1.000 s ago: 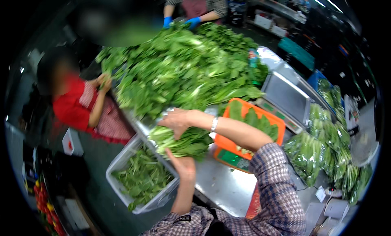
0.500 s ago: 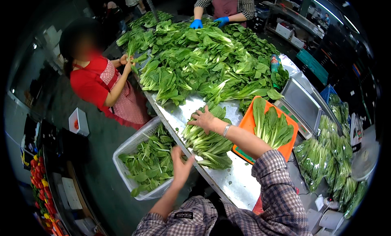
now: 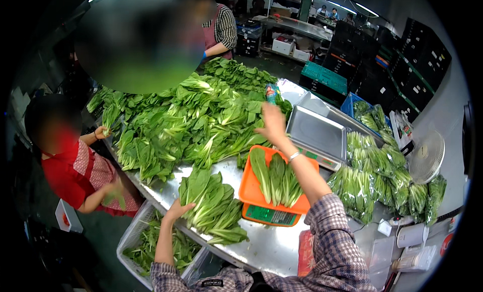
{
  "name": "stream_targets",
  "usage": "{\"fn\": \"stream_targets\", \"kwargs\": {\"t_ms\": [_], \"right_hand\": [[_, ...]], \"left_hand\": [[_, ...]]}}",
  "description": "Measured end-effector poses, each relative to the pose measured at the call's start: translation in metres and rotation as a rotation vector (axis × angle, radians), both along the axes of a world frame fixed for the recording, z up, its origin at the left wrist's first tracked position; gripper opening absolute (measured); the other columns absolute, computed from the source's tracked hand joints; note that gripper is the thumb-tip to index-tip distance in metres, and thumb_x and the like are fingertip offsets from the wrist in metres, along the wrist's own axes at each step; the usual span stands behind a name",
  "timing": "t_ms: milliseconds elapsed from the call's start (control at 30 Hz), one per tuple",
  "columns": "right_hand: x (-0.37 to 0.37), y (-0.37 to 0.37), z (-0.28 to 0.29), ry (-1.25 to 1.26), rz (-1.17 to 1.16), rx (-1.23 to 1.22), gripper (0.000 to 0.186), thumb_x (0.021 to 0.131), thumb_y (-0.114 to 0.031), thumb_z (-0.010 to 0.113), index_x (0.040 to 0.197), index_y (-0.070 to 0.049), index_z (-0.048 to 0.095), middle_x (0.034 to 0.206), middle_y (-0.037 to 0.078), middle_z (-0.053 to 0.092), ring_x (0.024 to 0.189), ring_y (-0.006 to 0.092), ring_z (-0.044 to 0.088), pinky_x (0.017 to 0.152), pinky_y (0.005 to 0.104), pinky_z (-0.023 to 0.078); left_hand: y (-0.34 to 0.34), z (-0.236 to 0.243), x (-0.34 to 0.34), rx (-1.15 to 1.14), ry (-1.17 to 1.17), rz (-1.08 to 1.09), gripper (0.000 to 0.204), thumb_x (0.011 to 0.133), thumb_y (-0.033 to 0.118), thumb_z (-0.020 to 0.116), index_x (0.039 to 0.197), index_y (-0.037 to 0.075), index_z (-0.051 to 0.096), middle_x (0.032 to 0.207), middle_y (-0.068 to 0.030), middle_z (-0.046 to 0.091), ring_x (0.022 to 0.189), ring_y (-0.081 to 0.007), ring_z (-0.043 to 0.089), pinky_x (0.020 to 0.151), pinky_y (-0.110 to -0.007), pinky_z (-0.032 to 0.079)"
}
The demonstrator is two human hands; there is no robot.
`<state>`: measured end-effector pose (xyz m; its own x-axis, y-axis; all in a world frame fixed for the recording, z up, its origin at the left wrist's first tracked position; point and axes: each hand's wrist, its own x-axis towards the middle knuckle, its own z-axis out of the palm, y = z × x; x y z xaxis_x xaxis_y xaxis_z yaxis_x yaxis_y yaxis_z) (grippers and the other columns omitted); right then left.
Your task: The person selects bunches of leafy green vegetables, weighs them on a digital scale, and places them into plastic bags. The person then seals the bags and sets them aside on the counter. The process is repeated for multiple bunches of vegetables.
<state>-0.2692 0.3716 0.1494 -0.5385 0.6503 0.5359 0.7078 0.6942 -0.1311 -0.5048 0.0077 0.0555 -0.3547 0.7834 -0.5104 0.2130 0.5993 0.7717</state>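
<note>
A small pile of leafy greens (image 3: 211,204) lies on the metal table near me. My left hand (image 3: 176,210) rests against the left side of that pile, thumb spread; part of its fingers is hidden by the leaves. Stretched out beyond the orange tray (image 3: 246,189) is my right hand (image 3: 274,125), with thumb and fingers apart and nothing visible in it. It is nearest to a blue-green printed packet or can (image 3: 271,93) and the right edge of the large heap of greens (image 3: 186,121). Several leafy stalks (image 3: 276,178) lie in the tray, which sits on an orange scale (image 3: 269,215).
A flat metal scale (image 3: 317,133) stands right of the tray, with bagged greens (image 3: 352,191) beyond it. A white basket of leaves (image 3: 133,246) stands below the table's left edge. A co-worker in red (image 3: 65,176) handles greens at left; another (image 3: 224,30) stands behind the heap.
My view has turned right and upward. My right hand has left the small pile and reached out past the tray. My left hand has come from the table edge onto the pile.
</note>
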Motion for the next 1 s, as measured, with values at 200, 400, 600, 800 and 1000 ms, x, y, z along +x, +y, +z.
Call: {"fn": "stream_targets", "kwargs": {"t_ms": [200,400,600,800,1000], "right_hand": [[0.061,0.12,-0.035,-0.273,-0.259,-0.27,0.125,0.049,-0.033,0.086,0.144,-0.026,0.005,0.145,0.026,0.012,0.132,0.047,0.015,0.102,0.0608,0.022],[0.048,0.174,-0.086,-0.33,-0.149,-0.155,0.058,0.069,-0.021,0.071,0.122,-0.018,0.048,0.124,0.018,0.046,0.112,0.0402,0.045,0.086,0.055,0.04],[0.068,0.215,-0.07,0.439,0.016,0.024,0.014,0.078,-0.005,0.059,0.092,-0.002,0.059,0.086,0.018,0.063,0.077,0.0358,0.06,0.067,0.0412,0.048],[0.118,0.183,0.028,1.128,0.131,-0.788,0.015,0.088,-0.014,0.056,0.101,-0.006,0.059,0.091,0.002,0.064,0.079,0.0132,0.063,0.068,0.028,0.054],[0.163,0.066,0.068,1.043,0.44,-1.292,0.028,0.087,-0.016,0.059,0.113,-0.007,0.055,0.1,0.003,0.064,0.085,0.0139,0.064,0.074,0.03,0.055]], "left_hand": [[0.004,-0.031,-0.014,-0.009,0.058,-0.047,0.105,0.07,0.046,0.074,0.137,-0.009,0.015,0.136,-0.0279,0.034,0.127,-0.033,0.035,0.104,-0.036,0.029],[0.012,-0.003,-0.004,-0.124,-0.002,0.017,0.097,0.071,0.04,0.074,0.136,-0.007,0.02,0.133,-0.0248,0.038,0.123,-0.0306,0.038,0.102,-0.035,0.03],[-0.008,-0.036,-0.028,-0.084,0.063,-0.006,0.082,0.069,0.034,0.077,0.128,-0.006,0.036,0.127,-0.0224,0.044,0.117,-0.029,0.042,0.098,-0.037,0.033],[-0.016,-0.042,-0.041,-0.079,0.177,0.09,0.103,0.068,0.046,0.075,0.134,-0.014,0.022,0.126,-0.029,0.044,0.115,-0.033,0.047,0.095,-0.037,0.038],[-0.008,-0.021,-0.033,-0.021,0.422,0.146,0.094,0.072,0.044,0.072,0.133,-0.012,0.026,0.129,-0.0282,0.043,0.117,-0.0358,0.045,0.098,-0.041,0.035]]}}
